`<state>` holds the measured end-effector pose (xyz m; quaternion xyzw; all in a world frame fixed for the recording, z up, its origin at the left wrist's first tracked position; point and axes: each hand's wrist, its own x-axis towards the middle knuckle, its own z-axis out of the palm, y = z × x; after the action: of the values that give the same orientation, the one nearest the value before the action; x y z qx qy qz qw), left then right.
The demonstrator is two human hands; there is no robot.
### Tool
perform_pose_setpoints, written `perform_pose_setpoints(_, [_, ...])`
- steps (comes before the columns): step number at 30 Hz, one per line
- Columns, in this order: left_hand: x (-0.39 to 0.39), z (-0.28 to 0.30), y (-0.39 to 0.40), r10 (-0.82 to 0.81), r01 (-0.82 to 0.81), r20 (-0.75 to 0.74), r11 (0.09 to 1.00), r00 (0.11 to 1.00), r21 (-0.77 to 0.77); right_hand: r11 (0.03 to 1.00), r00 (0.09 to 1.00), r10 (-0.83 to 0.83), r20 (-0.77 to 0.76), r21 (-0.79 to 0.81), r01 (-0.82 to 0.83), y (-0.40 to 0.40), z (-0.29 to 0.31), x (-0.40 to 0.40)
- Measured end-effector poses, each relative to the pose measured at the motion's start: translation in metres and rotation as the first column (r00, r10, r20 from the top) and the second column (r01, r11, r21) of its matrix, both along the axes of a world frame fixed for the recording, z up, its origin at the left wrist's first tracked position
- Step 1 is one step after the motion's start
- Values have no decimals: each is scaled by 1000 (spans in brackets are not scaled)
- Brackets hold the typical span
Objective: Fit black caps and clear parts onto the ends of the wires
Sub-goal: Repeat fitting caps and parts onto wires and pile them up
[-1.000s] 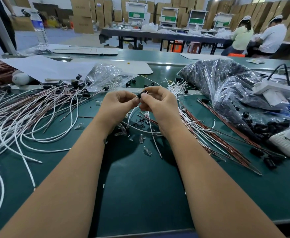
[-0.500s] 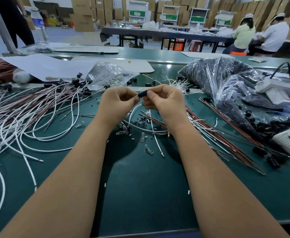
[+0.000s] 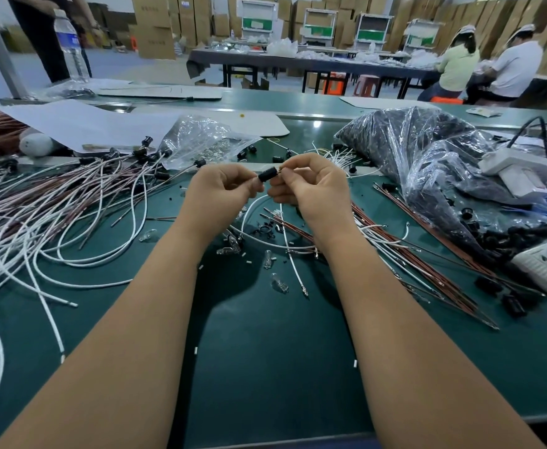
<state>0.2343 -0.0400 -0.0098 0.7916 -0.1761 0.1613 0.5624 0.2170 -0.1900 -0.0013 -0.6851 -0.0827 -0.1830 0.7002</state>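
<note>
Head view: water bottle (image 3: 71, 47) label unreadable

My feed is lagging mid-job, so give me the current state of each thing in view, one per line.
left hand: pinching the black cap, above the table.
right hand: fingers curled, pinching a wire end at the cap's mouth.
black cap: held tilted between both hands.
bag of black caps: lying open on its side, caps spilled out.
water bottle: upright, capped.
clear parts: loose on the table.
</note>
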Motion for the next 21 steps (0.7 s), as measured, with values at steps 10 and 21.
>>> perform_pose_setpoints(10, [0, -2, -5, -20, 21, -27, 999, 999, 37, 996, 999, -44, 28, -77, 46, -1, -2, 2])
perform_pose_setpoints(21, [-6, 3, -9, -121, 101, -151, 986, 981, -134, 974, 989, -137, 60, -171, 146, 1, -2, 3])
